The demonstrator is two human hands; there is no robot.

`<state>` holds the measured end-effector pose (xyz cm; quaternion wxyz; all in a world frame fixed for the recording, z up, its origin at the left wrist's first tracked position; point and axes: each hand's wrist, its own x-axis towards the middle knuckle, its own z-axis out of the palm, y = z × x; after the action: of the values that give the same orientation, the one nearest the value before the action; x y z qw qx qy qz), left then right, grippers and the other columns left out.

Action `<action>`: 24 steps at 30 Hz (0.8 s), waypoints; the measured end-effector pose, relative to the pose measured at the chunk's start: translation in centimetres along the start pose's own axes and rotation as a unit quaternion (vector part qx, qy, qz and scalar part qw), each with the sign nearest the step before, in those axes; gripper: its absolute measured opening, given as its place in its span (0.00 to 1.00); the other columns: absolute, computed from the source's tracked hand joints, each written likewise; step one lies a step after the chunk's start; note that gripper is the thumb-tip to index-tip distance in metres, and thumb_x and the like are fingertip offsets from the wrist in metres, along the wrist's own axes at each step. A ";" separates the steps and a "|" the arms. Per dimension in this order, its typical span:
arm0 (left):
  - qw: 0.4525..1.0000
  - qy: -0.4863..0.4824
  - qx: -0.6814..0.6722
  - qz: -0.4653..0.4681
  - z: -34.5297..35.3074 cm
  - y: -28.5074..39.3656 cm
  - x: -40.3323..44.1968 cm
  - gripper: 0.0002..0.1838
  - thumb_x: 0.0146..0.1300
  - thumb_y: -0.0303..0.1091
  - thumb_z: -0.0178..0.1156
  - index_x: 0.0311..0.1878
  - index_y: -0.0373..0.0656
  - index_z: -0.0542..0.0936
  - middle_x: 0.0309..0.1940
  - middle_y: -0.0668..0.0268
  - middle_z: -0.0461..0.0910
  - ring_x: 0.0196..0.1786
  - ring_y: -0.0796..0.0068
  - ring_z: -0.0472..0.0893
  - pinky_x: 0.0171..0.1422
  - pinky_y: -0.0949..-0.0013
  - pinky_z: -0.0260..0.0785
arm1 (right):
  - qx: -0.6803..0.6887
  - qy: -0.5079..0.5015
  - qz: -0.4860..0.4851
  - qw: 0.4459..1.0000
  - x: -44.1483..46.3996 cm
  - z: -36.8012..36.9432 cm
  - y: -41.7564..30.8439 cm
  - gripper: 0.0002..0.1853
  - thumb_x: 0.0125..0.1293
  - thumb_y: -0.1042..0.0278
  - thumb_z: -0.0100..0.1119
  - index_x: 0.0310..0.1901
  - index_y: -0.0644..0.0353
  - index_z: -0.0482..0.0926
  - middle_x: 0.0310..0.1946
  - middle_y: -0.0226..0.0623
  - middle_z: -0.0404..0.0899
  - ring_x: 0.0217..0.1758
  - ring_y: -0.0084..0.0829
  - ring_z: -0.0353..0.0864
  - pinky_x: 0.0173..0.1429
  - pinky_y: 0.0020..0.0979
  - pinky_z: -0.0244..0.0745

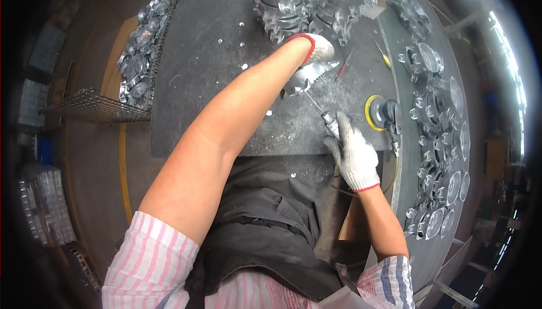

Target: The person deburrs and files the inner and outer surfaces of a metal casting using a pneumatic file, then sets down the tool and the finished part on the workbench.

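Metal casting, one, over table between far-edge pile and near edge; long axis slanting, toothed end toward far right corner. Left hand grasps it. Right hand grips one hand tool, tip at casting. One sander by right edge.

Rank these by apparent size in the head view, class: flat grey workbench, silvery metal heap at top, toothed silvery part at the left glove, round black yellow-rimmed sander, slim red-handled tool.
1. Workbench
2. Metal heap
3. Toothed part and sander: too close to rank
4. Red-handled tool
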<state>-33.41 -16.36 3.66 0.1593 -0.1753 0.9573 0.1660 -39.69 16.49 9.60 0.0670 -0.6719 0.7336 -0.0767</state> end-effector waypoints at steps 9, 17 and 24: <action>0.995 -0.027 0.097 -0.004 -2.7 3.3 -2.7 0.16 0.72 0.34 0.53 0.55 0.38 0.84 0.46 0.60 0.88 0.43 0.63 0.86 0.51 0.59 0.78 | 0.090 0.009 -0.012 0.996 -1.3 0.3 -0.1 0.40 0.69 0.46 0.64 0.77 0.53 0.62 0.41 0.54 0.82 0.38 0.54 0.85 0.41 0.48 0.81; 0.960 -0.008 0.271 0.074 -0.9 1.7 -0.8 0.11 0.68 0.36 0.60 0.47 0.45 0.87 0.43 0.69 0.88 0.43 0.71 0.87 0.49 0.67 0.78 | 0.044 0.009 -0.027 0.999 0.0 -0.2 -0.2 0.39 0.69 0.45 0.63 0.77 0.51 0.62 0.41 0.53 0.82 0.38 0.54 0.85 0.41 0.48 0.81; 0.992 -0.012 0.125 -0.006 -2.8 4.1 -2.8 0.15 0.59 0.26 0.67 0.51 0.41 0.86 0.45 0.61 0.89 0.46 0.59 0.88 0.48 0.64 0.81 | 0.074 -0.030 0.018 0.997 0.5 0.7 -0.7 0.39 0.71 0.47 0.62 0.78 0.52 0.60 0.43 0.55 0.83 0.41 0.58 0.85 0.44 0.51 0.80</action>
<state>-33.22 -13.01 8.29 0.1926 -0.1581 0.9674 0.0461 -38.91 15.96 9.08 0.1400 -0.6535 0.7357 -0.1098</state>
